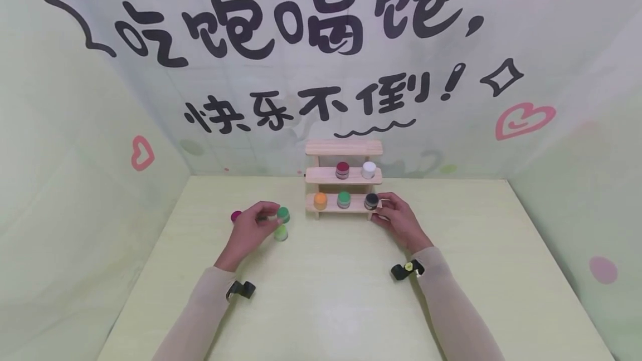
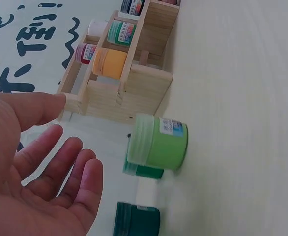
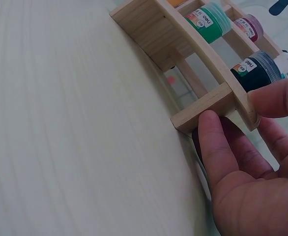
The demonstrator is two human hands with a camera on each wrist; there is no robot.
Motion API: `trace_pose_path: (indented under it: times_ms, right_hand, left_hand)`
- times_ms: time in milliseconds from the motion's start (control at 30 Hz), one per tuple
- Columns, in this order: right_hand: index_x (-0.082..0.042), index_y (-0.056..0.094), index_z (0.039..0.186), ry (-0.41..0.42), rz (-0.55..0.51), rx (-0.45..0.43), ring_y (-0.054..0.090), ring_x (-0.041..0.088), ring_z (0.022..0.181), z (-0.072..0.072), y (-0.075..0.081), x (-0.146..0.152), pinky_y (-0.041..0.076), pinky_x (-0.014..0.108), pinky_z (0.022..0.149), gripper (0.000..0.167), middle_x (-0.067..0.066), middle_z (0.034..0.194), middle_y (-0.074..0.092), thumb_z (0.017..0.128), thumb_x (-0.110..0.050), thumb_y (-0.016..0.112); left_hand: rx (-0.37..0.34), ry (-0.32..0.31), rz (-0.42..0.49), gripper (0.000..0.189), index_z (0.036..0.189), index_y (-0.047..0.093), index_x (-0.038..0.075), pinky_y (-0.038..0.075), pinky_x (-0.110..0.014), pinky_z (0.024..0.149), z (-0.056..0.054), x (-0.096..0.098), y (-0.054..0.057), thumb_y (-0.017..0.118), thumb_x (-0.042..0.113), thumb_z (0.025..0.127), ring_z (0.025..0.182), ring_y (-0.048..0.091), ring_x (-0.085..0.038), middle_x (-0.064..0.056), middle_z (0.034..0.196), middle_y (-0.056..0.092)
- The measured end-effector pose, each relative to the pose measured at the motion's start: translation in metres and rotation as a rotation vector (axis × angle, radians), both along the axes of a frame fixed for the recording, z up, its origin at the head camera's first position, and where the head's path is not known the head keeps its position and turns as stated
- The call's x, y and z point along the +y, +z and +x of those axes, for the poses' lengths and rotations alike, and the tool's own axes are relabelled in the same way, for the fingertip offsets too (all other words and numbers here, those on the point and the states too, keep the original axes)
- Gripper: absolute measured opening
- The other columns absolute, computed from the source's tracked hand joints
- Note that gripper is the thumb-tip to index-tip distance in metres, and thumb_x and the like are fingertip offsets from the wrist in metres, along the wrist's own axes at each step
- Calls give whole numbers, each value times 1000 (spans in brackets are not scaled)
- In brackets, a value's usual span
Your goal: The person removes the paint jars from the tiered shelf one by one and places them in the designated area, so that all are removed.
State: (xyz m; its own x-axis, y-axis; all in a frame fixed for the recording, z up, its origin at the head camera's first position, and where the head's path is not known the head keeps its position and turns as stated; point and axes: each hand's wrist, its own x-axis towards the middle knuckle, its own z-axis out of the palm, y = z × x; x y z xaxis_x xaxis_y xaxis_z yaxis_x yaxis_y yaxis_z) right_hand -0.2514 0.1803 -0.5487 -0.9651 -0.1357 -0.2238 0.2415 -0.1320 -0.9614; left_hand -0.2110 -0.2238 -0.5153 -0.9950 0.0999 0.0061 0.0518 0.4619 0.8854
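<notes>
My left hand hovers around the loose paint jars on the left, fingers loosely bent and holding nothing in the left wrist view. A green jar and a light green jar lie close to its fingertips; a dark teal jar shows below them in the left wrist view. Part of a magenta jar peeks out behind the hand. With thumb and fingers my right hand grips the right end of a three-tier wooden rack, beside a black jar on the bottom tier.
Orange and green jars share the bottom tier. On the middle tier stand a dark red jar and a white jar. Behind the rack hangs a printed cloth, meeting the table's back edge.
</notes>
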Motion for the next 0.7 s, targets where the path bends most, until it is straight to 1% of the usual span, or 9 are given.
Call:
trace_pose_path:
  times_ms: [100, 200, 367, 533, 633, 700]
  right_hand:
    - [-9, 58, 131, 1, -1, 0, 70, 11, 100, 0, -1, 0, 64, 26, 91, 34, -2, 113, 71, 101, 5, 55]
    - [-9, 59, 132, 0, -6, 1, 70, 12, 101, 1, -1, 1, 64, 27, 92, 34, -2, 114, 72, 101, 4, 56]
    - [-8, 58, 133, -6, -12, -4, 70, 13, 100, 0, -1, 0, 64, 27, 92, 35, -3, 113, 72, 101, 5, 56]
    - [-7, 56, 135, 1, -9, -5, 70, 13, 102, 0, -1, -1, 64, 27, 94, 36, -2, 114, 72, 102, 5, 55]
    - [-8, 57, 134, -3, -5, -10, 71, 12, 102, 0, -1, -1, 64, 27, 93, 36, -2, 114, 72, 101, 4, 55]
    - [-8, 57, 134, -3, -2, -8, 71, 12, 102, 0, -1, -1, 64, 28, 94, 36, -2, 115, 72, 101, 5, 55]
  left_hand:
    - [5, -8, 10, 41, 133, 69, 13, 61, -46, 103, -5, 8, 5, 80, 26, 95, 115, 72, -29, -10, 130, 73]
    - [29, -16, 22, 37, 131, 69, 13, 61, -47, 103, -10, 16, 12, 78, 25, 97, 116, 71, -28, -13, 130, 72]
    - [68, -35, 46, 33, 128, 69, 15, 62, -43, 102, -20, 29, 22, 78, 24, 98, 119, 67, -25, -18, 131, 69]
    - [78, -22, 44, 35, 130, 68, 12, 62, -42, 101, -30, 42, 25, 78, 24, 98, 117, 67, -24, -17, 130, 70]
    - [94, -19, 67, 34, 128, 68, 12, 62, -44, 101, -37, 48, 27, 77, 23, 98, 115, 68, -24, -17, 128, 70]
    - [103, -21, 87, 32, 128, 69, 12, 62, -45, 101, -42, 52, 28, 77, 22, 98, 115, 68, -24, -15, 127, 71]
